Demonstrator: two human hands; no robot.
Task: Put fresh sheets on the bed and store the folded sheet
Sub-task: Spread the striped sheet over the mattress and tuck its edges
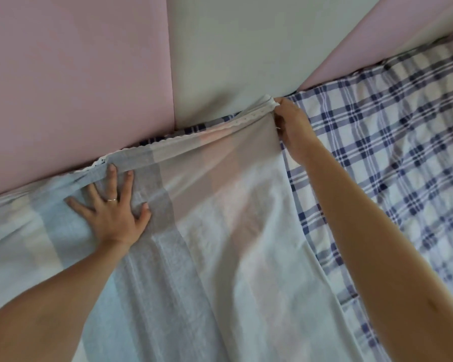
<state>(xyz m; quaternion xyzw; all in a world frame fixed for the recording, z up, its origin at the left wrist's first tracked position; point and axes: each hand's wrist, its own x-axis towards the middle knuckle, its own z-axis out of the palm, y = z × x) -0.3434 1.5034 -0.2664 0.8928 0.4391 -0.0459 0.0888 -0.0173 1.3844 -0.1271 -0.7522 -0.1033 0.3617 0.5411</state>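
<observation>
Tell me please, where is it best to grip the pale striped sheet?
Its lace-edged hem at the free corner, from the right, where the right hand pinches it: the hem is folded double there, and the left hand pins the rest.

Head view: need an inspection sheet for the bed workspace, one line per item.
Surface: blue-and-white plaid cloth covers the bed and lies bare on the right.
Job's things: pale sheet with pastel blue, grey and pink blocks is spread over the left part of the plaid; its lace-trimmed edge runs along the wall padding. No folded sheet seen.
Clutter: nothing seen.
Grips: left hand lies flat with fingers spread and presses the sheet near that edge; right hand pinches the sheet's far corner.
Cables: nothing seen.
Surroundings: pink padded wall panels with a pale grey-green padded panel between them.
</observation>
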